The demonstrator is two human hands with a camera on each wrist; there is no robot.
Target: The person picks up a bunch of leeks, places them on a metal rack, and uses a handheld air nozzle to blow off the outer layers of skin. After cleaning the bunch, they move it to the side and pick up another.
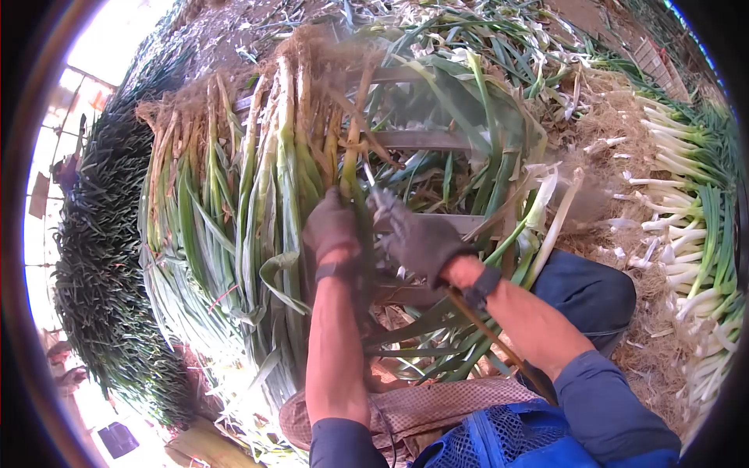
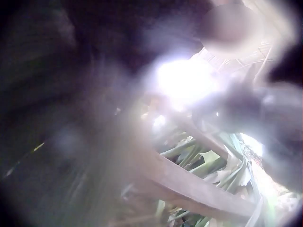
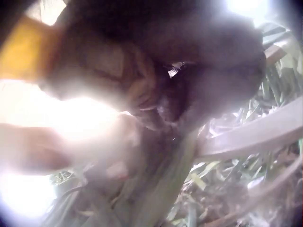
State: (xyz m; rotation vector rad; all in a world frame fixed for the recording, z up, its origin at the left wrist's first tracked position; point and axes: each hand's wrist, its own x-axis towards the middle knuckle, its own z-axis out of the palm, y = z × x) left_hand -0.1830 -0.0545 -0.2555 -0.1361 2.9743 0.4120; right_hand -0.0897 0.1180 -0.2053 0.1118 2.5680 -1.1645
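Note:
A thick row of untrimmed green onions (image 1: 257,179) lies in front of me, brown roots at the far end and leaves toward me. My gloved left hand (image 1: 331,226) grips a green onion stalk (image 1: 351,168) at the row's right edge. Beside it, my gloved right hand (image 1: 421,238) has its fingers curled around a thin, pale, blade-like tool (image 1: 369,175), its tip close to that stalk. Both wrist views are dark and blurred; dark glove (image 3: 189,90) and green leaves (image 3: 165,189) show in the right one.
The row lies across a slatted rack (image 1: 425,140), with loose leaves under its bars. Cleaned white-stemmed green onions (image 1: 679,203) line the right side, near root scraps (image 1: 608,117). A tall dark-green stack (image 1: 101,257) stands left. My bent knee (image 1: 585,296) is at lower right.

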